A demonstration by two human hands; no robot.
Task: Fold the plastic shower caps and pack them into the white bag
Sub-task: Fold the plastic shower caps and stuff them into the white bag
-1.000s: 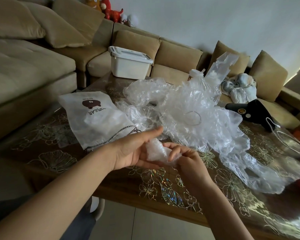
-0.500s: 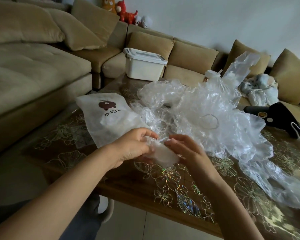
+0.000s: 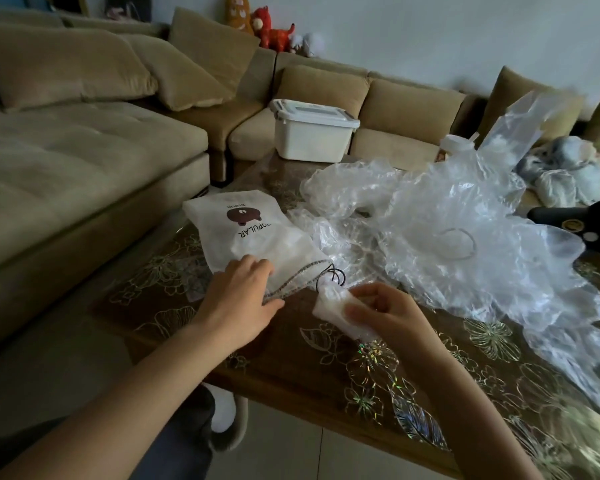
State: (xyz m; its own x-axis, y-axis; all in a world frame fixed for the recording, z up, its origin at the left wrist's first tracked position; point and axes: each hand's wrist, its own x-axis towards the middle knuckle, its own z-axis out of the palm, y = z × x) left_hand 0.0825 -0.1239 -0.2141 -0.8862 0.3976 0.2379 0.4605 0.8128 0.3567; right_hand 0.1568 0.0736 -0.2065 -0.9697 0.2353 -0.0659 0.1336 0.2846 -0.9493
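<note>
Since a second ago the hands have parted: right hand (image 3: 385,315) pinches the folded shower cap (image 3: 338,311), light, soft and slippery, best gripped across its bundled middle; left hand (image 3: 243,294) rests flat on the white bag (image 3: 250,233) at its mouth; unfolded shower caps (image 3: 465,233) heap beyond the right hand

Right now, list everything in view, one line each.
bag: one, white, on table left of the pile
folded cap: one, clear-white, in right hand
loose caps: a pile, clear, table centre-right
box: one, white, at table's far end
black object: one, black, right edge, blurred
table: one, brown with flower pattern
sofa: one, tan, behind and left
toys: several, red and orange, on sofa back
left hand: rests on bag mouth
right hand: pinches folded cap
</note>
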